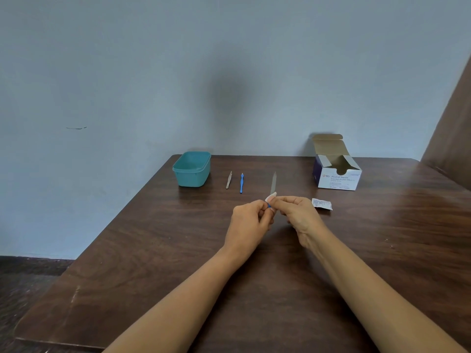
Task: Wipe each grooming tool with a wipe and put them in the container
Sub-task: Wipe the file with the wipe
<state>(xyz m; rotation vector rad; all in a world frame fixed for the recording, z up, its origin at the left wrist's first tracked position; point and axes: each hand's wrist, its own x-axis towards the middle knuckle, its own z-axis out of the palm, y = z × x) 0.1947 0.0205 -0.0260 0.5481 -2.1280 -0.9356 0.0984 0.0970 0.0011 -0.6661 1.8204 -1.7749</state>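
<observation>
My left hand (248, 220) grips the blue handle end of a nail file (273, 183), whose grey blade points away from me above the table. My right hand (297, 214) pinches a small white wipe (270, 196) around the file near its handle. On the table farther back lie silver tweezers (229, 180) and a blue-handled tool (241, 183), side by side. A teal container (191, 169) stands open to their left, near the table's far edge.
An open box of alcohol swabs (336, 171) stands at the back right. A torn white wipe wrapper (321, 203) lies just right of my right hand. The brown wooden table (178, 263) meets a blue wall behind; its left edge runs diagonally.
</observation>
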